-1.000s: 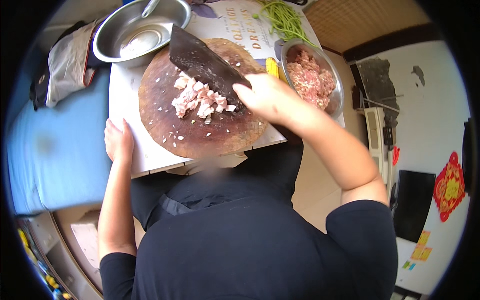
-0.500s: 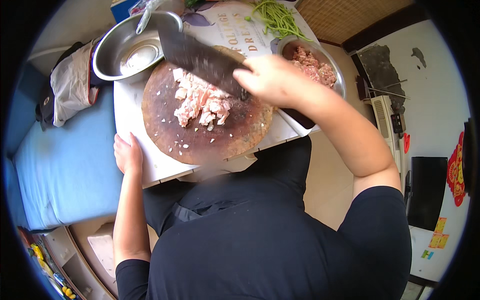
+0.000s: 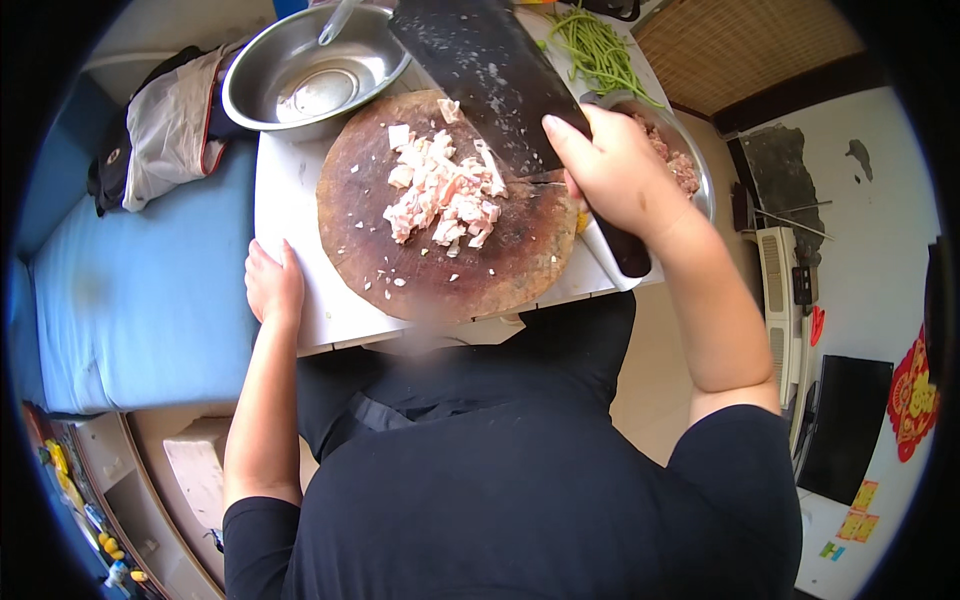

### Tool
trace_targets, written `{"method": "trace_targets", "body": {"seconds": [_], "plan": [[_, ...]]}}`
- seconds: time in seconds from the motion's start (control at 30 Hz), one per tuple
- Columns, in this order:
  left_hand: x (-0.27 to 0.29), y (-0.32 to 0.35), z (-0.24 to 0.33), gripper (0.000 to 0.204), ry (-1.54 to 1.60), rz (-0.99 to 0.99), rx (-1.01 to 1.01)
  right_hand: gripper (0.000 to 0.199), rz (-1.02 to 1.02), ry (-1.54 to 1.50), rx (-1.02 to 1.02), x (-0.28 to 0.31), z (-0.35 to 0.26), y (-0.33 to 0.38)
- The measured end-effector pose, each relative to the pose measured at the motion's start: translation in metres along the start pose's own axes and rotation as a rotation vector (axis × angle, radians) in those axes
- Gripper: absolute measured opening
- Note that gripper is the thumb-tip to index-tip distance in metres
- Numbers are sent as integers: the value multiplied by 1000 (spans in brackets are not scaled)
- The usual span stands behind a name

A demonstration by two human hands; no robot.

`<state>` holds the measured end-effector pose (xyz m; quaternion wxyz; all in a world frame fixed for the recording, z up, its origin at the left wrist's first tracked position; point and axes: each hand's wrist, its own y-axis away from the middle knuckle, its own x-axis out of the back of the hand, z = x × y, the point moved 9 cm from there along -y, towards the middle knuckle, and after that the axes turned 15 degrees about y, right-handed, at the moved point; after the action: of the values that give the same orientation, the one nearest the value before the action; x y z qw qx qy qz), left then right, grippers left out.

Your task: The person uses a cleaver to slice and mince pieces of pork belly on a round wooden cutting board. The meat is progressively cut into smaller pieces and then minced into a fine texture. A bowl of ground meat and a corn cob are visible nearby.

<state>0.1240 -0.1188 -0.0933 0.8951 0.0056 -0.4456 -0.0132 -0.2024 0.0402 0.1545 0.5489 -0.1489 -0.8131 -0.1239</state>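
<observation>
While right hand (image 3: pixel 612 170) grips cleaver (image 3: pixel 490 75), chopped meat (image 3: pixel 445 190) lies left, below blade

Worn wooden chopping board (image 3: pixel 440 270), dull metal cleaver (image 3: pixel 490 70), shiny steel bowl (image 3: pixel 300 100)

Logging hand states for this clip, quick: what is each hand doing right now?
Left hand: holds nothing, resting flat on the white table beside the round chopping board.
Right hand: closed around the cleaver handle, blade raised above the chopped meat.
</observation>
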Motion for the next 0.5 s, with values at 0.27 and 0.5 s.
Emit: {"method": "trace_targets", "body": {"seconds": [0.27, 0.5], "plan": [[2, 2, -5, 61, -20, 11, 23, 41, -192, 285, 60, -31, -7, -3], [-5, -1, 5, 60, -9, -1, -6, 38, -277, 421, -15, -73, 5, 9]]}}
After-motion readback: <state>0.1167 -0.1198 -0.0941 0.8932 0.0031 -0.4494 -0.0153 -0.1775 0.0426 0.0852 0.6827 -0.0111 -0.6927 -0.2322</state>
